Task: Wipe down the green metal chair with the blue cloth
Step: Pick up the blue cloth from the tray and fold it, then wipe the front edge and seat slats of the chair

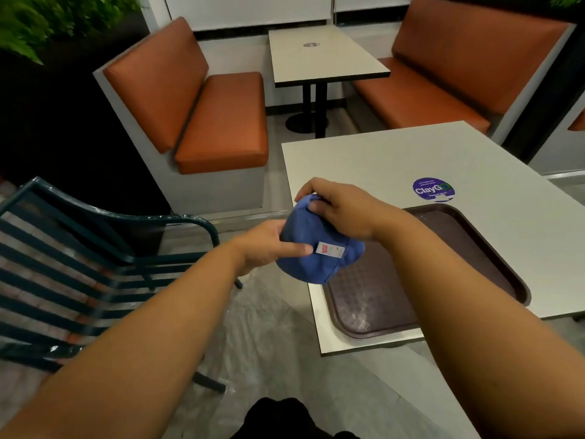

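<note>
Bare forearms enter from the bottom edge, meeting mid-frame. Dark garment at bottom centre, cut off, unidentifiable.

Blue cloth (316, 248): soft, nappy fabric, bunched into a rounded wad, small white sewn tag with red print on its near face; print too small to read. Held in the air over the near left corner of the white table (395, 160), between both hands.

Left hand (269, 247): grasps the cloth from the left, thumb laid across the fabric toward the tag, fingers hidden behind the wad.

Right hand (342, 207): clamped over the top of the cloth, fingers curled down into the fabric.

Brown tray (443, 264): textured plastic, rounded corners, raised rim, lying flat on the table, partly covered by cloth and right arm. Round purple sticker (433, 189) just beyond it, "ClayGo".

Green metal chair (88, 255): left of the hands, apart from the cloth; dark slatted metal, curved tubular armrest, glossy. Cut off at left edge.

Farther: orange padded booth seats (202, 106), smooth vinyl, flanking a second white table (323, 55). Foliage (38, 17) top left, blurred
</note>
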The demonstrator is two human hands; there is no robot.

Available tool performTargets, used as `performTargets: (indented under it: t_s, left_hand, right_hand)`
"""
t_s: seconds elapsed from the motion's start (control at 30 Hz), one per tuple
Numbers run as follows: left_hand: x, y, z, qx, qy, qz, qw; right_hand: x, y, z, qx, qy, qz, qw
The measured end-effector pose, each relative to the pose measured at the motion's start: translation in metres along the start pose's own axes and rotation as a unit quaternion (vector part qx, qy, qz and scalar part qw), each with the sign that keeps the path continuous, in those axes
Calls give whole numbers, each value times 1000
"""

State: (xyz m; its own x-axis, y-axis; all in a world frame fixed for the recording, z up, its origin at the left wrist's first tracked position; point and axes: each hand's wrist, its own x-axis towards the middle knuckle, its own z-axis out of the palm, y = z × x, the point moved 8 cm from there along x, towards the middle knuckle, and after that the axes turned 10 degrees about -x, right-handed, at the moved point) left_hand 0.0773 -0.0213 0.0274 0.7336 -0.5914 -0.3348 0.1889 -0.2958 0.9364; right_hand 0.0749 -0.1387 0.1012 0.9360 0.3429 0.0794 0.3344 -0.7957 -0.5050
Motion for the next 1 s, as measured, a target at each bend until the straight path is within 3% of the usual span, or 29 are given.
performTargets:
  t_s: [0.17,0.37,0.53,0.6,0.77,0.9,1.0]
  left_hand:
    - [-44,-6,-24,-56,-19,-47,997]
    - [-94,-28,-76,-145,133,-42,980]
    - [-158,-45,-137,-189,323,-10,927]
    - [-184,-50,-154,-203,366,-2,908]
    - [-243,-81,-188,-280,420,-21,863]
    - [-285,-97,-213,-319,456,19,831]
    - [-311,-108,-229,-342,424,50,837]
  right_hand:
    - [15,-34,-9,25,30,-29,999]
    - [39,-93,14,76,12,-98,992]
    - [56,-146,54,117,-26,-144,982]
    - [58,-172,77,125,-48,-170,976]
    - [63,-236,146,139,-128,-209,959]
    - [72,-279,182,150,-128,-251,948]
    - [71,-315,207,95,-104,-335,932]
